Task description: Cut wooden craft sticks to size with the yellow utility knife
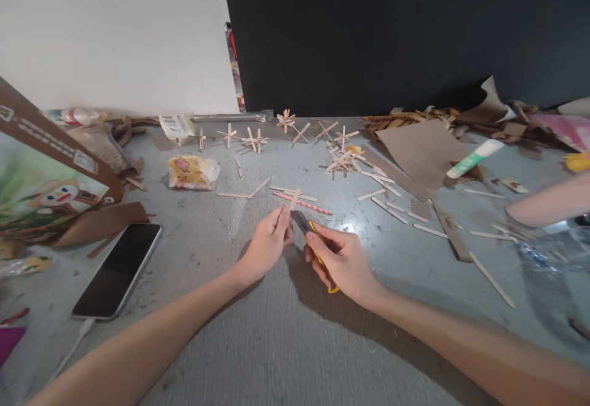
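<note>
Between the thumb and fingers of my left hand (268, 242) is a wooden craft stick (295, 199), its far end pointing away from me. My right hand (343, 261) grips a yellow and black utility knife (317, 247). The knife's dark blade reaches up to the stick, close by my left fingertips; whether it touches the wood I cannot tell. Just beyond lie a red patterned pencil (318, 207) and a loose craft stick (276, 190). Two more sticks (234, 195) form a bent line to the left.
Crossed-stick pieces (252, 140) stand along the back, with a pile of them (345, 159) at right. A phone (118, 271) on a cable and a printed box (55, 179) are at left. At right lie a glue stick (474, 159), cardboard (417, 148), and another person's arm (550, 200).
</note>
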{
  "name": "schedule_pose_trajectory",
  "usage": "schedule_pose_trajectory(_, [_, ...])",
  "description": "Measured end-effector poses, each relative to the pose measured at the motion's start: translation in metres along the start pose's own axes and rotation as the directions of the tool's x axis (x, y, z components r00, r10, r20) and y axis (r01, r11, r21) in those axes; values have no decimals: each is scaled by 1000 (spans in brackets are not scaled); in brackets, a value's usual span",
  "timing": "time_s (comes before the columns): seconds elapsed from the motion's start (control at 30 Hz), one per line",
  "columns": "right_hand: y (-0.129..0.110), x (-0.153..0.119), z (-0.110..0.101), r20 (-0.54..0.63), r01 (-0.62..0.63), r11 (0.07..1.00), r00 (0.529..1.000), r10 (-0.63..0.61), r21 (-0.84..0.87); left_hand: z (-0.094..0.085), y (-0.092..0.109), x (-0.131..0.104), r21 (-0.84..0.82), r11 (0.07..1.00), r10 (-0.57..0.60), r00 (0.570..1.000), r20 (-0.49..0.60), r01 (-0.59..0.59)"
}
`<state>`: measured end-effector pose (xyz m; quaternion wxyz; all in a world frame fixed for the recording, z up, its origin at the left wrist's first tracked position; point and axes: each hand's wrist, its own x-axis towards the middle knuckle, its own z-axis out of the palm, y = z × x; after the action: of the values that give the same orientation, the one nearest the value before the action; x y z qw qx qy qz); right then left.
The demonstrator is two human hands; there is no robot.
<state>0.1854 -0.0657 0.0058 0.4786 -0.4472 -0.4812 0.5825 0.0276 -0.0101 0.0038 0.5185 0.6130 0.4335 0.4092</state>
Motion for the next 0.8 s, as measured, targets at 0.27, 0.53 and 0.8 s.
schedule_pose_trajectory(0.27, [-4,0,1,25,-69,992,997,67,108,3,3,-1,-267,959,-69,993,94,92])
schedule_pose_trajectory(0.53, [-6,3,-1,128,-158,946,984,125,283,2,5,0,-348,928,-93,986,140,137])
schedule_pose_trajectory(0.8, [-6,5,-4,183,-203,911,972,144,360,1,4,0,-345,931,-80,988,134,122])
